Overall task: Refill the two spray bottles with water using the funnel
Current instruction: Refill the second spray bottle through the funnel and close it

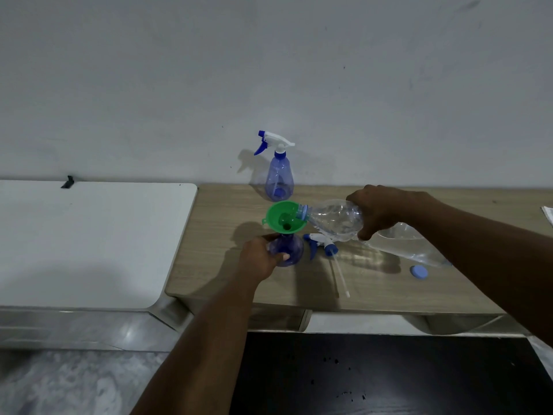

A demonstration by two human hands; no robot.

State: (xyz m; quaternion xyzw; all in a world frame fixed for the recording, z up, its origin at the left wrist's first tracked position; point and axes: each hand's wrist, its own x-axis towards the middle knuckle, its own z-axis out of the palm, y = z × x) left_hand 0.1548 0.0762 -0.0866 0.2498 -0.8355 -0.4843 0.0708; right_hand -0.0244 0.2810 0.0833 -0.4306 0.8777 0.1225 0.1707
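A green funnel (284,217) sits in the neck of an open blue spray bottle (291,248) on the wooden table (227,265). My left hand (259,258) grips that bottle's body from the left. My right hand (381,210) holds a clear plastic water bottle (335,217), tipped on its side, with its mouth over the funnel's rim. The removed spray head (321,244) with its white dip tube lies on the table just right of the bottle. A second blue spray bottle (279,178), with its trigger head on, stands upright by the wall behind the funnel.
A light blue bottle cap (419,271) lies on the table to the right. A white surface (83,241) adjoins the table on the left. A dark panel (389,375) lies below the table's front edge. Paper shows at the far right edge (548,214).
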